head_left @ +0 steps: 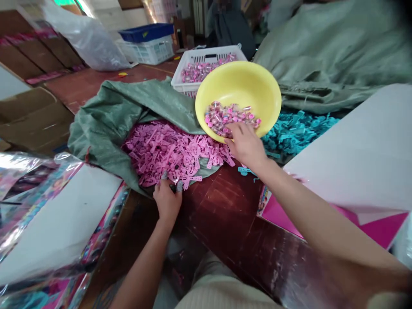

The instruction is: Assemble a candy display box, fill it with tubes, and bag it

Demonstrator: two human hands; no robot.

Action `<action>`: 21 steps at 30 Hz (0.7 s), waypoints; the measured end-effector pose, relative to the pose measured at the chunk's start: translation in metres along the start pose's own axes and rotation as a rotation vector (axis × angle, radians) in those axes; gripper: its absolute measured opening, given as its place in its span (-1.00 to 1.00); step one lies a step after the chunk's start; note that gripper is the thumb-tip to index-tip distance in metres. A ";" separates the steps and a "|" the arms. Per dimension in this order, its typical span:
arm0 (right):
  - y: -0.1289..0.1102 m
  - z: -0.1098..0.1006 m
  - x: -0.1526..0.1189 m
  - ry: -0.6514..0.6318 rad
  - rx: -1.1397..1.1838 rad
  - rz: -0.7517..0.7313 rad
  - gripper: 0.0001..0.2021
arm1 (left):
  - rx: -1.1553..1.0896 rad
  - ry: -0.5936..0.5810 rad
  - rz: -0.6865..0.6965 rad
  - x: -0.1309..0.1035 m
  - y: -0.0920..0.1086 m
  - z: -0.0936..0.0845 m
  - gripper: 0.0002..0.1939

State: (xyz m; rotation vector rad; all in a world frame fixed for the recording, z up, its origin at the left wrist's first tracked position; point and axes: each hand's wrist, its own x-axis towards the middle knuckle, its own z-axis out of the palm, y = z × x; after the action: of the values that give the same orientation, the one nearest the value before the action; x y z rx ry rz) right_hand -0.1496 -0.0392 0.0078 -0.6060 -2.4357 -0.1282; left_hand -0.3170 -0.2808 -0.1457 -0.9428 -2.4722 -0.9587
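Observation:
My left hand (168, 199) is at the near edge of a heap of pink plastic pieces (164, 148), which spills from the mouth of a green sack (106, 111). Two of its fingertips have grey wraps, and the fingers are bent around something I cannot make out. Over the near rim of a yellow bowl (238, 81), my right hand (246, 143) reaches in, fingertips among small clear-and-pink items (225, 115). Whether those fingers hold one is hidden. The bowl tilts toward me, beside the pink heap.
Teal pieces (299, 128) lie right of the bowl under a green tarp (334, 47). A white basket (178, 79) of similar small items stands behind. An open white-and-pink box (354, 163) is at right, packaged goods (61, 214) at left. A person (233, 30) is at the back.

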 end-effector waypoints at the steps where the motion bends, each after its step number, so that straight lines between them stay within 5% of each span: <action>1: 0.000 0.010 0.019 -0.092 -0.025 0.074 -0.56 | -0.050 0.028 0.018 0.001 0.006 0.003 -0.67; 5: 0.009 0.032 0.061 -0.337 -0.082 0.190 -0.62 | -0.232 0.074 0.131 0.003 0.021 0.002 -0.58; 13: 0.046 0.032 0.059 -0.467 -0.074 -0.004 -0.73 | -0.379 -0.148 0.273 0.020 0.046 0.014 -0.41; 18: 0.043 0.011 0.054 -0.328 -0.025 -0.056 -0.72 | -0.494 -0.253 0.244 0.031 0.073 0.015 -0.48; 21: 0.021 -0.010 0.023 -0.164 0.324 0.020 -0.70 | -0.684 -0.341 0.205 0.031 0.084 -0.004 -0.64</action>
State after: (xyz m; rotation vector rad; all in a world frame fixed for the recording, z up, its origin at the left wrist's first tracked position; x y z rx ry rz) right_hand -0.1507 -0.0135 0.0280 -0.5104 -2.5305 0.3316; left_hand -0.2820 -0.2223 -0.0877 -1.6503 -2.2436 -1.7368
